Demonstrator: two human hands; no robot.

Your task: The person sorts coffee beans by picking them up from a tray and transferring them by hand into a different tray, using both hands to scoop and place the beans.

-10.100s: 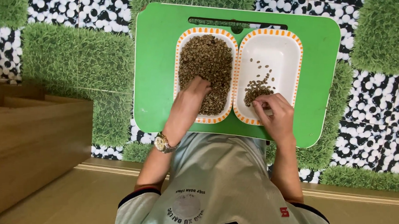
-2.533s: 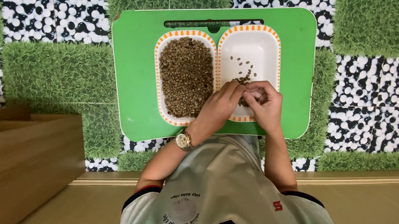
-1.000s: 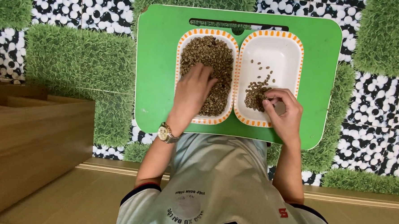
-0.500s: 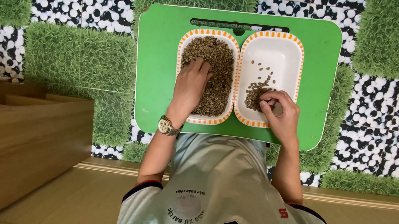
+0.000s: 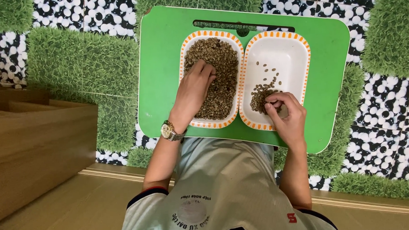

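A white tray with an orange-striped rim is full of brown beans. Beside it on the right, a matching tray holds a small pile of beans and a few scattered ones. My left hand, a watch on its wrist, lies in the full tray with bent fingertips pressed into the beans. Whether it grips any is hidden. My right hand hovers over the near corner of the right tray, fingers curled in as if around beans at the edge of the small pile.
Both trays sit on a green lap table with a slot handle at its far edge. Under it lies a mat of fake grass and black-and-white pebbles. A wooden box stands at the left, and a wooden step runs along the bottom.
My left hand left the right tray, went back into the full tray and slid farther up it. My right hand stayed curled over the small pile.
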